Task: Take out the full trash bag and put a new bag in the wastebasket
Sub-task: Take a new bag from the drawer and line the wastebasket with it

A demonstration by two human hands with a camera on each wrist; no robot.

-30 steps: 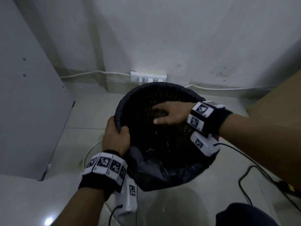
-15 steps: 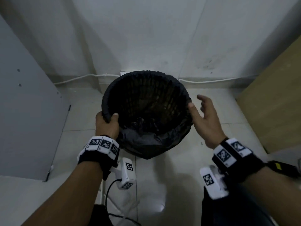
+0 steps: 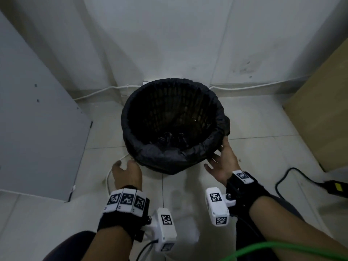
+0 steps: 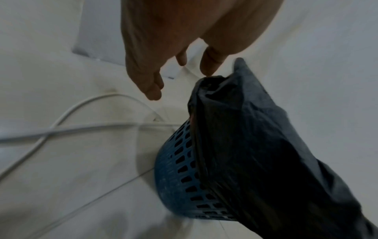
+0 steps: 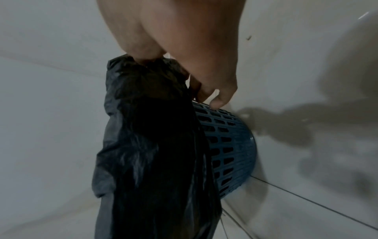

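The blue lattice wastebasket (image 4: 180, 161) stands on the tiled floor against the wall. A black trash bag (image 3: 165, 157) lines it, with its top folded down over the rim. Dark crumpled material lies at the bottom of the bag. My left hand (image 3: 125, 164) hovers at the basket's lower left with relaxed fingers, holding nothing and just clear of the bag (image 4: 255, 137). My right hand (image 3: 218, 153) lies against the bag's overhang (image 5: 147, 129) on the lower right side. Its fingertips (image 5: 215, 101) touch the basket wall (image 5: 231, 145) below the hem.
A grey cabinet panel (image 3: 37, 129) stands at the left and a wooden panel (image 3: 320, 119) at the right. A white cable (image 3: 103, 89) runs along the wall and loops on the floor. A black cable with a plug (image 3: 335, 187) lies at the right.
My left hand has let go of the rim and dropped beside the basket. My right hand came out of the basket and moved to the bag's overhang on the right.
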